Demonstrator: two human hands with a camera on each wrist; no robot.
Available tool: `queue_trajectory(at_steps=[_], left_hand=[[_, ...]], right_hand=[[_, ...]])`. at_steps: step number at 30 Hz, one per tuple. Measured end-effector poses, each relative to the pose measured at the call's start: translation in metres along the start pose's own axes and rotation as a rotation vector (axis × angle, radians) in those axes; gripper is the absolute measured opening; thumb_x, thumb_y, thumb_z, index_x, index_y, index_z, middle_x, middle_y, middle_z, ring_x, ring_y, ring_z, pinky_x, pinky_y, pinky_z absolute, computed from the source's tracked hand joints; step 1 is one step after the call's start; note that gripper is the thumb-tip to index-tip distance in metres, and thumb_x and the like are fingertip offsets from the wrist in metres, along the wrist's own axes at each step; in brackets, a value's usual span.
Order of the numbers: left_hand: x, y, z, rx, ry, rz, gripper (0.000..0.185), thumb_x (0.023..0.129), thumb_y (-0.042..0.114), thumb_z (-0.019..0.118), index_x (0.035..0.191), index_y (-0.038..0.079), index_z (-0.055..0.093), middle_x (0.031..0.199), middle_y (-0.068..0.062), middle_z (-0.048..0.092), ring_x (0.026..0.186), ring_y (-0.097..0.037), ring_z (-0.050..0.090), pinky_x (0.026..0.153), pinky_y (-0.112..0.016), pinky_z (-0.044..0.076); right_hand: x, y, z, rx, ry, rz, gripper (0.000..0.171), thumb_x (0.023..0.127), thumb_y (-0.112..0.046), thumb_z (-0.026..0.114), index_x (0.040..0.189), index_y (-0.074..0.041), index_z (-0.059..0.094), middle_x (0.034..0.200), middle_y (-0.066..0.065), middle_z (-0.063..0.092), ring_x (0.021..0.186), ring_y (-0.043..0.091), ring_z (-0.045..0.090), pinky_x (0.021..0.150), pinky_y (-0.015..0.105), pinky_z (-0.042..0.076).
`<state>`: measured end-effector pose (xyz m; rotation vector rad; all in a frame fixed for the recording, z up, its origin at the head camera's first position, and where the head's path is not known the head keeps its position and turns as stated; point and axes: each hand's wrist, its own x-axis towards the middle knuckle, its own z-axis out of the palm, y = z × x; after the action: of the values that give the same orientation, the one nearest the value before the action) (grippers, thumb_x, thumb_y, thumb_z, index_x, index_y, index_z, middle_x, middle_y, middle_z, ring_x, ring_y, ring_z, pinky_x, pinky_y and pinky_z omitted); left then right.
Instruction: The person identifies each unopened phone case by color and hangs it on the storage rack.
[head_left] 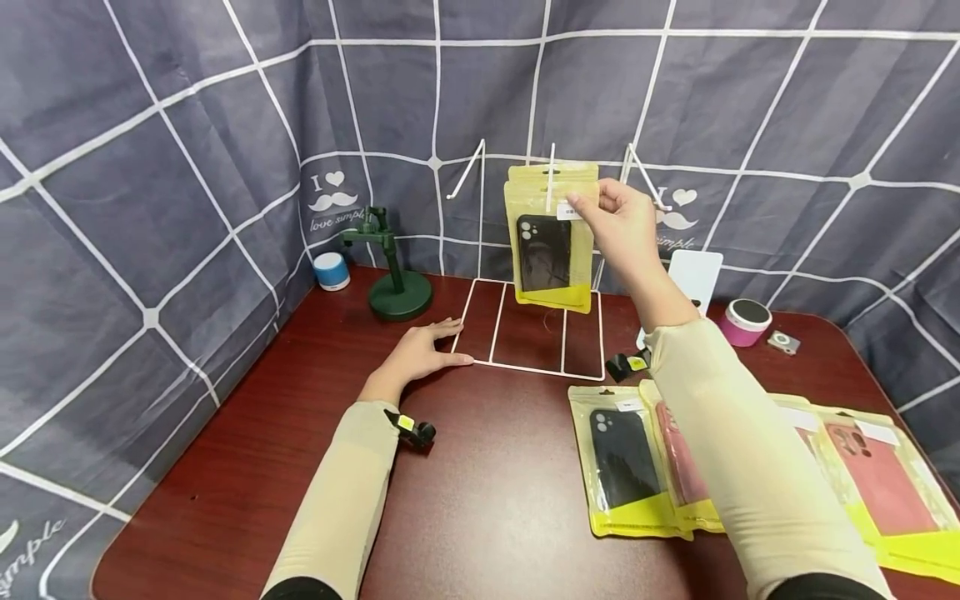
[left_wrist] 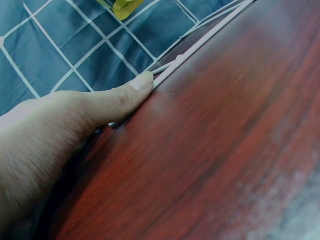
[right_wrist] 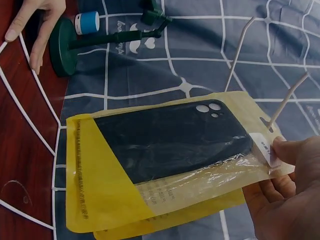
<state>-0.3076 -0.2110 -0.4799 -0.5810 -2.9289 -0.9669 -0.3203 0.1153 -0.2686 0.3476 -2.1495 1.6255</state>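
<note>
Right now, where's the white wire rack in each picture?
Head view: the white wire rack is around the middle.
Left wrist view: part of it runs from the left hand towards the top right.
Right wrist view: part shows at left, more at upper right.
Shared landmark: the left hand, touching the rack.

Back left now: blue-and-white cylinder (head_left: pixel 332 271) upright on dark red wood-grain tabletop (head_left: pixel 487 467). Just beside it, dark green stand (head_left: pixel 400 296), round base flat down, jointed arm up top. Across to back right: white flat panel (head_left: pixel 693 279), partly hidden; next along, pink-and-white cylinder (head_left: pixel 745 323), black top; just beside that, small silver music player (head_left: pixel 783 342), round dial showing. Behind, grey curtain (head_left: pixel 390 100), white grid lines, moustache prints, "love simple" lettering.
</note>
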Motion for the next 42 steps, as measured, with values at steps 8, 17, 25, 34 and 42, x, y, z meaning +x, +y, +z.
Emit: queue_trajectory(at_steps=[8, 17, 25, 34, 42], left_hand=[[-0.001, 0.000, 0.001, -0.004, -0.001, -0.007, 0.092, 0.073, 0.077, 0.071, 0.148, 0.026, 0.054, 0.154, 0.005, 0.046, 0.147, -0.017, 0.034, 0.117, -0.045, 0.031], [-0.001, 0.001, 0.001, -0.003, 0.005, -0.010, 0.091, 0.073, 0.077, 0.072, 0.147, 0.027, 0.054, 0.153, 0.007, 0.046, 0.147, -0.017, 0.034, 0.118, -0.044, 0.031], [0.001, -0.001, 0.001, 0.000, 0.012, 0.001, 0.091, 0.073, 0.076, 0.072, 0.147, 0.025, 0.055, 0.153, 0.005, 0.047, 0.146, -0.018, 0.035, 0.118, -0.043, 0.030], [-0.003, 0.001, 0.001, -0.007, 0.002, -0.003, 0.090, 0.074, 0.075, 0.072, 0.147, 0.024, 0.055, 0.153, 0.005, 0.047, 0.146, -0.017, 0.035, 0.117, -0.045, 0.032], [-0.002, 0.003, 0.000, -0.002, 0.003, -0.003, 0.090, 0.074, 0.074, 0.073, 0.147, 0.024, 0.055, 0.153, 0.005, 0.047, 0.146, -0.017, 0.035, 0.117, -0.044, 0.031]], right_hand=[[0.015, 0.011, 0.008, 0.031, 0.054, 0.026, 0.021, 0.089, -0.032, 0.079, 0.090, -0.012, 0.073, 0.074, -0.004, 0.074, 0.051, 0.004, 0.053, 0.048, 0.020, 0.039], [0.018, 0.015, 0.010, 0.062, 0.068, 0.037, 0.023, 0.088, -0.031, 0.080, 0.090, -0.010, 0.072, 0.077, -0.002, 0.075, 0.054, 0.006, 0.057, 0.049, 0.019, 0.042], [0.017, 0.020, 0.009, 0.140, 0.074, 0.054, 0.019, 0.088, -0.026, 0.080, 0.093, -0.010, 0.073, 0.080, -0.003, 0.074, 0.063, 0.007, 0.060, 0.056, 0.020, 0.043], [0.008, 0.028, 0.001, 0.077, 0.070, 0.072, 0.024, 0.088, -0.035, 0.080, 0.096, -0.013, 0.073, 0.076, -0.014, 0.069, 0.067, 0.004, 0.056, 0.060, 0.019, 0.040], [-0.001, 0.033, -0.011, 0.064, 0.032, 0.055, 0.031, 0.089, -0.035, 0.078, 0.107, -0.010, 0.073, 0.086, -0.011, 0.073, 0.084, 0.013, 0.067, 0.074, 0.020, 0.052]])
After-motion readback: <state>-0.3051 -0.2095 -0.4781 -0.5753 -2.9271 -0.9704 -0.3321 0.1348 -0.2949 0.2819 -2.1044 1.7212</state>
